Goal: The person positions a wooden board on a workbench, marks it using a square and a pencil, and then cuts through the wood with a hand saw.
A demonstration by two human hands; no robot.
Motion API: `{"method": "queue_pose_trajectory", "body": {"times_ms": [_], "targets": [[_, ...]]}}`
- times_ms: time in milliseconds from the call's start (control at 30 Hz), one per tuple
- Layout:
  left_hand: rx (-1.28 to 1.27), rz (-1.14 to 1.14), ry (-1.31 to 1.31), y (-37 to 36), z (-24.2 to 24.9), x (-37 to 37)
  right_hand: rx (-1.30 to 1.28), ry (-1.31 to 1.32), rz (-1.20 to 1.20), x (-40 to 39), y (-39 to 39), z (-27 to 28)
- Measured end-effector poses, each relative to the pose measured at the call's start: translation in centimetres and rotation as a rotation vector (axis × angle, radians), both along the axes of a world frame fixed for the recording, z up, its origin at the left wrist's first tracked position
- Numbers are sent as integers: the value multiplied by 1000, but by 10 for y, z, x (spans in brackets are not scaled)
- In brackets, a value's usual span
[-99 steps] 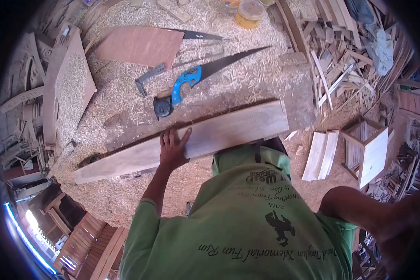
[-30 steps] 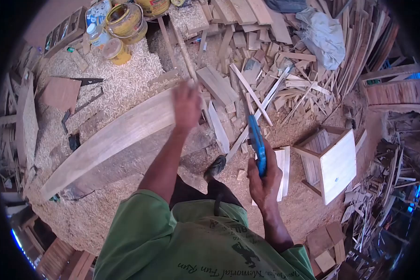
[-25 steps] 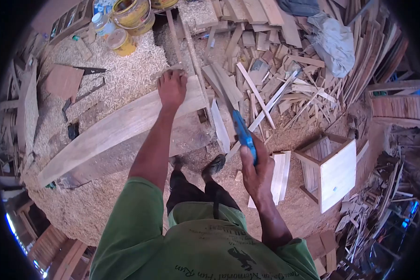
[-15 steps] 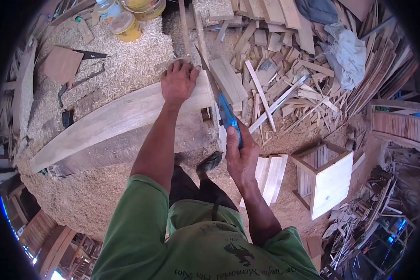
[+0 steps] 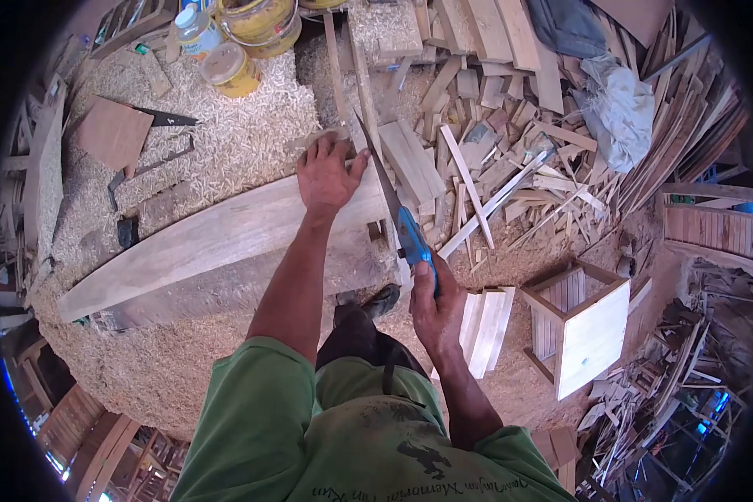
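Observation:
A long wooden board [image 5: 201,238] with a curved far edge lies across the workbench [image 5: 226,289]. Near the board's right end, my left hand [image 5: 328,180] presses down on it, fingers curled over its far edge by a short wood block [image 5: 314,142]. In my right hand [image 5: 437,305] is the blue handle of a handsaw [image 5: 412,238], fingers wrapped round it. The dark blade points away from me and runs along the board's right end, close to my left thumb.
Wood shavings cover the bench, where a second saw [image 5: 166,118] lies partly under a brown wood piece [image 5: 113,134]. Yellow buckets [image 5: 259,25] stand at the back. Offcuts [image 5: 494,167] are heaped to the right, beyond a small wooden stool [image 5: 592,339] on its side.
My right hand has drawn the handsaw back toward my body along the board's end. My left hand stays on the board; the whole view has shifted slightly.

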State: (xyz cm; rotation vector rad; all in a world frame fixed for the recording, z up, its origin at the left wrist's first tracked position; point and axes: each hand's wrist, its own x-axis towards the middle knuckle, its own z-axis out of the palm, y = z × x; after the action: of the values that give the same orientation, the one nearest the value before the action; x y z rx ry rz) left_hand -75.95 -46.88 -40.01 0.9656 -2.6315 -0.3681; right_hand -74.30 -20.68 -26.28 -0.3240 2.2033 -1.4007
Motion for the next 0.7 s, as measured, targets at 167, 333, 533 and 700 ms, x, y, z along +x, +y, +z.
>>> {"method": "queue_pose_trajectory", "body": {"times_ms": [167, 333, 533, 700], "targets": [[36, -2, -10, -2, 1, 0, 31, -1, 0, -13, -17, 1], [37, -1, -28, -1, 2, 0, 19, 20, -28, -9, -7, -1], [76, 9, -32, -2, 4, -2, -33, 92, -1, -39, -52, -31], [73, 3, -44, 0, 1, -1, 46, -12, -27, -4, 4, 36]]}}
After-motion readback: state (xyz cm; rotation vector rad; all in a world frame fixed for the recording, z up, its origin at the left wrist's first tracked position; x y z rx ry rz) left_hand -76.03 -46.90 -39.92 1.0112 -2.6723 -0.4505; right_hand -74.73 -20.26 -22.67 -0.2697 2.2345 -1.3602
